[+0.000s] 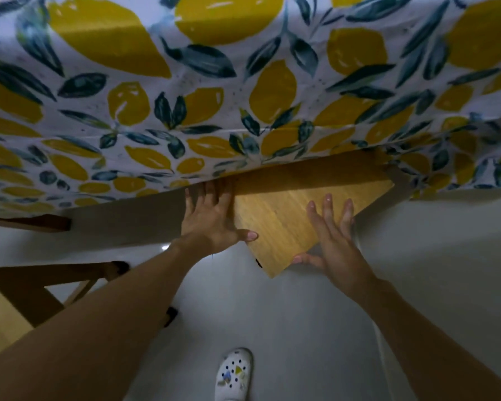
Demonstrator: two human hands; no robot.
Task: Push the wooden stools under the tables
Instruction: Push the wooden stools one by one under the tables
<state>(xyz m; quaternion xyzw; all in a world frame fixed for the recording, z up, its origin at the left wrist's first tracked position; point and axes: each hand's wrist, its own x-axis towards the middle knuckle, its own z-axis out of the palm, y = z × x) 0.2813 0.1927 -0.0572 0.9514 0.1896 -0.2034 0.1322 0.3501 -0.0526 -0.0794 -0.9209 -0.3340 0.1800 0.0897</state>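
Wooden and pale, the stool (287, 215) sits with the far part of its seat tucked beneath the hanging edge of the lemon-print tablecloth (185, 96), and one near corner juts out over the grey floor (431, 256). Both hands are on it. The left hand (211, 218) lies flat along the seat's left edge, fingers spread and stretched forward toward the cloth, thumb hooked over the top surface. The right hand (333, 235) is open too, fingers fanned against the right edge and thumb low by the near corner. Neither hand is clenched around anything; this is palm pressure, not a grasp.

As for handling, a seat like this looks rigid and solid, so it should answer a push directly with no flex. It is probably of moderate weight, and its legs, hidden below, may drag or chatter on the smooth floor. The seat sits turned at an angle to the table, so even pressure from both edges looks like the wise choice. The cloth is soft and could catch on the seat and bunch up.

Down at the left, a second wooden stool (26, 287) stands clear of the table, apparently waiting its turn. A white clog (234, 374) is planted below.
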